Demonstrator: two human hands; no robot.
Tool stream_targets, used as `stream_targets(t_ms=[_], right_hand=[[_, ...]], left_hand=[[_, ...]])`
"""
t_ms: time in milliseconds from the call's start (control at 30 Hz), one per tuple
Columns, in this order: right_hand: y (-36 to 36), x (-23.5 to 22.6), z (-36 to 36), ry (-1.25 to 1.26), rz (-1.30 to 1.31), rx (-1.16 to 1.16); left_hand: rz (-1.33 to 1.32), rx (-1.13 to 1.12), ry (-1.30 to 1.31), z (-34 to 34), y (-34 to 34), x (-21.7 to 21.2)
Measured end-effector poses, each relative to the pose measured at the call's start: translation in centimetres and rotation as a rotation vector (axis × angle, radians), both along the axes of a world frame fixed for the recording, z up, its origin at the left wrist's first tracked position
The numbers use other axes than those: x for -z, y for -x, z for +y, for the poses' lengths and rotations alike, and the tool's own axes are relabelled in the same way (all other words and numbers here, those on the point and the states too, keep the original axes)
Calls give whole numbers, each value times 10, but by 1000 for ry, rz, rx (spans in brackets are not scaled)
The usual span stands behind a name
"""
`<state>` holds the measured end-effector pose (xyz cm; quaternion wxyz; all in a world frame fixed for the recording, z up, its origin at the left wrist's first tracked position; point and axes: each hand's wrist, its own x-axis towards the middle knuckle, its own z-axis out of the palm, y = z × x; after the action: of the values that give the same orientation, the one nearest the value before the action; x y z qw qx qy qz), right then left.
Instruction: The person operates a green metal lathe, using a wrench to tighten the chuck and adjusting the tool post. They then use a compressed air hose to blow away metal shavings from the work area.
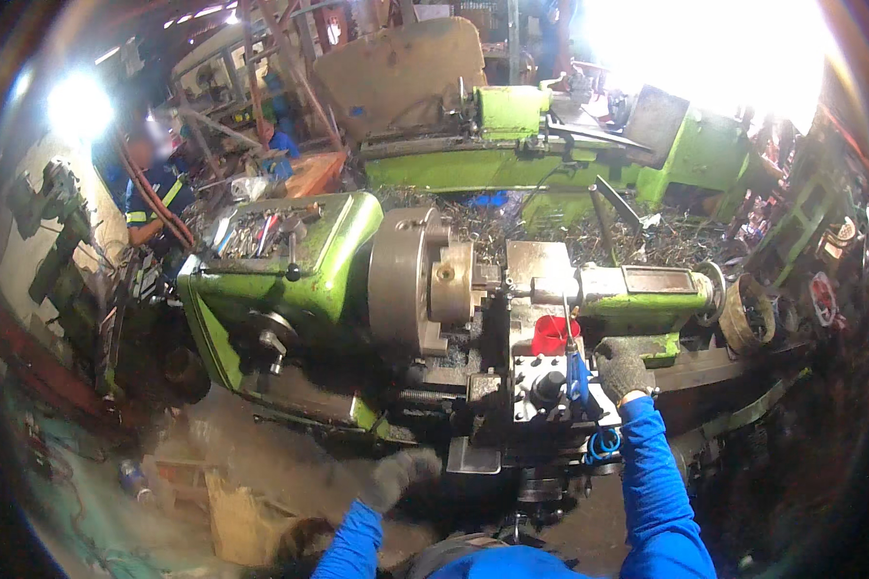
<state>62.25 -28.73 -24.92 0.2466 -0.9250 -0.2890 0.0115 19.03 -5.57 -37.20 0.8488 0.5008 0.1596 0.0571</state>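
Behind tool post (548, 390), red cup (549, 338), contents indistinct; left hand (402, 478) unclenched, empty; right hand (622, 372), hold unclear

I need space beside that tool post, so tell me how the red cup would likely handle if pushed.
The red cup is probably light and fairly stiff, looking like plastic. Its round body might roll if tipped. The blue air gun appears close by, so pushing could jostle both.
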Motion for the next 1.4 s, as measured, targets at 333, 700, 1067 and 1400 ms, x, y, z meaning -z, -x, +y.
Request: stream_targets(t_ms=[333,700,1067,1400], right_hand=[[6,-1,-1,-186,65,-136],[40,-118,-7,-852,332,-336],[-18,-281,154,-830,299,-612],[10,-317,31,-1036,-63,-466]], left_hand=[[-1019,-648,-161,-5,-158,-336],[774,318,-1202,-85,-30,-113],[898,131,-1121,-51,76,-67],[868,41,-903,-14,85,-32]])
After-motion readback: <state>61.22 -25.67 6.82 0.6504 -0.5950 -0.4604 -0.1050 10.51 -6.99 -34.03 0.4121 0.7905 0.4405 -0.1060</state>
